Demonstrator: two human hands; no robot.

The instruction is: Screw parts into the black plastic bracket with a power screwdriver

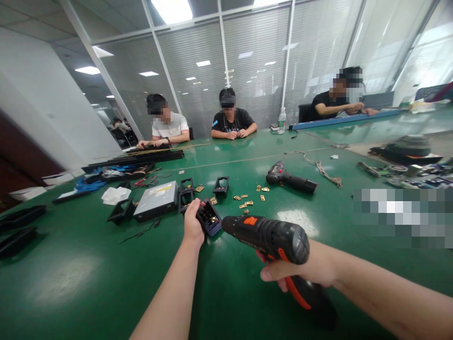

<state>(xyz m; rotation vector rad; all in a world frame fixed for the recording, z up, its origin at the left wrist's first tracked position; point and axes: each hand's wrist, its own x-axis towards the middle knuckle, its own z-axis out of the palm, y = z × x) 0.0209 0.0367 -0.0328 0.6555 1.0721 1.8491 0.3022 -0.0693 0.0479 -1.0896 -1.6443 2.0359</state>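
Drill [269, 238], gripped in the right hand [300, 274], points at the black frame [208, 217] the left hand [193, 224] pins on the table [88, 283]; a loose hold could let the bit skid toward the fingers.

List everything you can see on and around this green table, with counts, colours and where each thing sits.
black frame part: one, black, held against the table at centre
power drill: one, black and orange, in hand, tip at the frame part
second drill: one, black, lying further back on the table
brass plates: several, gold, scattered between the two drills
empty frames: a few, black, behind the held part
disc drive: one, grey, left of centre
white paper: one, white, left of the drive
water bottle: one, clear, far edge
table: one, green
other people: three, seated along the far side
left hand: on the frame part
right hand: gripping the drill
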